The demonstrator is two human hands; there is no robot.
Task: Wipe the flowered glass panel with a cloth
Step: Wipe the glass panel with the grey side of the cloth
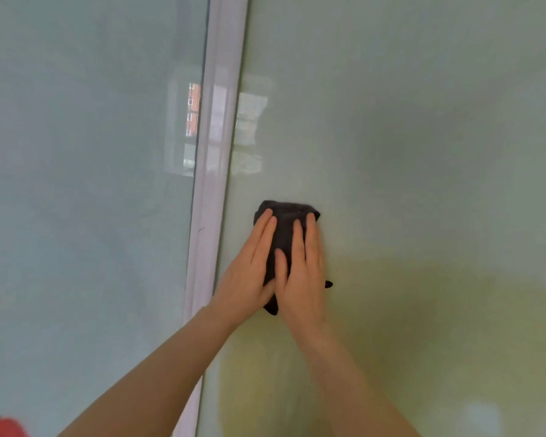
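Dark cloth (286, 234) is pressed flat on the glass panel (407, 152) near its left edge by left hand (249, 272) and right hand (300, 272) — fingers straight. Risk: cloth slipping out, unpinched.

pale frame strip (216, 171) running between the panes, blurred window reflection (188, 127) showing a brick building
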